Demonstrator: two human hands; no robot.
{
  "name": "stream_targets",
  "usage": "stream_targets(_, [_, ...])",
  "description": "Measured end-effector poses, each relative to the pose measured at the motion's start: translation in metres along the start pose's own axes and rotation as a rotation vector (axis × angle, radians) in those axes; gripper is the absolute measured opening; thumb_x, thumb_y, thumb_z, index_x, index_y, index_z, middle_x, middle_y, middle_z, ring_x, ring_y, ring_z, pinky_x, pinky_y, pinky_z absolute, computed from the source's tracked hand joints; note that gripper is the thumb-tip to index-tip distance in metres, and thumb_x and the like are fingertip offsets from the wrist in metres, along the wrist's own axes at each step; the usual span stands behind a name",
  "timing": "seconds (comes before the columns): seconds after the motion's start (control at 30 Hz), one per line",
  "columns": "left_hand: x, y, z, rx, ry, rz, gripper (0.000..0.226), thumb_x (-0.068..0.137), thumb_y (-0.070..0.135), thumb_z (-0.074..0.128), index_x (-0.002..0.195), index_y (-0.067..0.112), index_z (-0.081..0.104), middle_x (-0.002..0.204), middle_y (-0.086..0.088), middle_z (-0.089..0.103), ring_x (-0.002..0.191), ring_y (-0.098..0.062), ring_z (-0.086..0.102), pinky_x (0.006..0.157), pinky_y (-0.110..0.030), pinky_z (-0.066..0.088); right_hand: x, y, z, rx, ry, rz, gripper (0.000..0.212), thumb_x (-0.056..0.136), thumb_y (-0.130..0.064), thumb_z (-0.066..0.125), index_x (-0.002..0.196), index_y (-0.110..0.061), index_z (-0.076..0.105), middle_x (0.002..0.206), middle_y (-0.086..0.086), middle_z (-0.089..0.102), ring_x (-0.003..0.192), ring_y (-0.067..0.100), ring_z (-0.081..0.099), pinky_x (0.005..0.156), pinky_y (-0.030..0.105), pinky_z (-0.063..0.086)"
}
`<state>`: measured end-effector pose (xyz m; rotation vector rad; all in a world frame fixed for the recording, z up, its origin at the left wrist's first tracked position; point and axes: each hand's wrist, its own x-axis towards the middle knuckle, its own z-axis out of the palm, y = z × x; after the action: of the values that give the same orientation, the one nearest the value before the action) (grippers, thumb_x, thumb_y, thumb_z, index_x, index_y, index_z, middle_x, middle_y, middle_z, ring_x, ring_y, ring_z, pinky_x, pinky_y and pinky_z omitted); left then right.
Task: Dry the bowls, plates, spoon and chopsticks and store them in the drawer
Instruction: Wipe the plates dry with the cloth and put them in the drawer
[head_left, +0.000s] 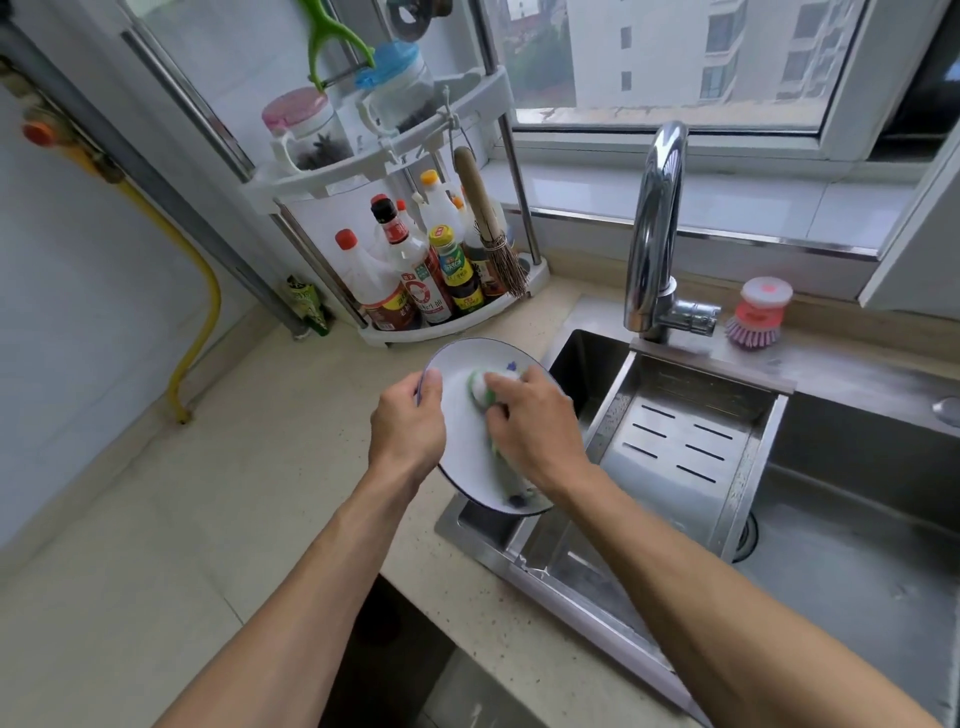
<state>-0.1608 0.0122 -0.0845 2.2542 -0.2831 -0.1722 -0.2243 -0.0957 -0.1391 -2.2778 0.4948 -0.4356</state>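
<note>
A round white ceramic plate with a dark blue rim (462, 441) is held tilted over the left edge of the stainless steel sink (857, 519), partly above the speckled beige stone countertop (182, 519). The left hand (408, 423) grips the plate's left rim, thumb lying on the upper face and fingers curled behind it. The right hand (535, 421) presses a bunched green and white cloth (483, 387) against the plate's face, fingers curled round it; part of the cloth seems to trail down under the palm, though that part is blurred. The plate sits between the two hands, touching both. To the right, a perforated steel drain tray (691, 436) lies in the sink, below the curved chrome tap (654, 228).
</note>
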Motion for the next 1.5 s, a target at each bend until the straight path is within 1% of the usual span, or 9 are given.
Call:
stream_targets(0.13, [0.003,-0.005,-0.002,-0.031,-0.014,-0.019,0.045,0.106,0.033,0.045,0.065,0.014,0.048,0.06,0.003,0.046,0.058,-0.017,0.039,0.056,-0.032,0.031,-0.02,-0.013,0.005,-0.035,-0.077,-0.27,0.048,0.091,-0.041,0.035,0.129,-0.034,0.062,0.099,0.008,0.055,0.075,0.031,0.056,0.063,0.034,0.044])
stream_targets(0.27, [-0.004,-0.003,0.0,0.02,-0.048,0.0,0.047,0.105,0.034,0.044,0.063,0.017,0.032,0.058,0.003,0.032,0.058,-0.019,0.028,0.057,-0.033,0.021,0.005,0.016,0.001,-0.204,0.037,-0.081,0.04,0.103,-0.04,0.037,0.139,-0.034,0.053,0.119,0.009,0.061,0.109,0.028,0.046,0.085,0.038,0.037])
stream_targets(0.4, [-0.001,-0.001,0.0,-0.051,-0.024,-0.08,0.046,0.106,0.034,0.043,0.067,0.013,0.057,0.066,-0.007,0.059,0.063,-0.022,0.05,0.06,-0.033,0.038,-0.016,-0.01,0.007,-0.069,-0.095,-0.321,0.055,0.093,-0.041,0.026,0.132,-0.023,0.06,0.108,0.016,0.052,0.092,0.032,0.049,0.075,0.041,0.045])
stream_targets(0.57, [0.006,0.001,-0.014,-0.031,-0.179,-0.033,0.044,0.106,0.035,0.042,0.074,0.016,0.065,0.068,-0.005,0.065,0.061,-0.019,0.052,0.059,-0.031,0.038,0.019,0.02,-0.013,-0.415,0.005,-0.609,0.048,0.086,-0.018,0.063,0.134,-0.021,0.055,0.119,0.017,0.055,0.094,0.03,0.055,0.074,0.043,0.053])
stream_targets(0.73, [0.011,0.01,-0.021,0.08,-0.091,0.018,0.045,0.105,0.038,0.042,0.066,0.017,0.05,0.062,0.001,0.052,0.059,-0.019,0.046,0.056,-0.031,0.032,0.022,0.047,-0.028,-0.57,-0.016,-0.506,0.046,0.085,-0.011,0.069,0.131,-0.013,0.062,0.118,0.018,0.059,0.094,0.031,0.057,0.073,0.042,0.053])
stream_targets(0.97, [0.007,0.016,-0.014,0.172,-0.201,0.091,0.043,0.105,0.034,0.045,0.068,0.014,0.048,0.061,0.003,0.044,0.062,-0.02,0.04,0.058,-0.034,0.029,0.034,0.043,-0.036,-0.588,0.078,-0.714,0.042,0.084,-0.01,0.061,0.125,-0.008,0.062,0.12,0.016,0.057,0.093,0.027,0.049,0.073,0.04,0.055])
stream_targets(1.2, [0.0,0.012,-0.015,0.255,-0.129,0.14,0.036,0.105,0.036,0.042,0.098,0.013,0.068,0.088,-0.01,0.07,0.086,-0.028,0.063,0.077,-0.04,0.05,0.013,0.066,-0.027,-0.635,-0.078,-0.644,0.038,0.085,-0.009,0.063,0.122,-0.008,0.068,0.105,0.01,0.061,0.083,0.022,0.053,0.065,0.033,0.053])
stream_targets(1.37, [-0.003,0.007,-0.013,0.179,-0.111,0.158,0.038,0.105,0.038,0.042,0.093,0.011,0.066,0.085,-0.016,0.068,0.078,-0.029,0.061,0.068,-0.04,0.047,0.023,0.054,-0.03,-0.511,0.067,-0.558,0.042,0.082,-0.005,0.063,0.124,-0.005,0.066,0.112,0.016,0.061,0.087,0.028,0.055,0.073,0.038,0.057])
stream_targets(1.5, [-0.004,0.005,-0.018,0.103,0.045,0.11,0.034,0.106,0.036,0.041,0.097,0.017,0.068,0.083,-0.003,0.069,0.079,-0.022,0.064,0.067,-0.037,0.05,-0.011,0.053,-0.008,-0.309,-0.193,-0.403,0.029,0.1,-0.022,0.05,0.125,-0.016,0.063,0.115,0.005,0.053,0.103,0.02,0.046,0.084,0.031,0.046])
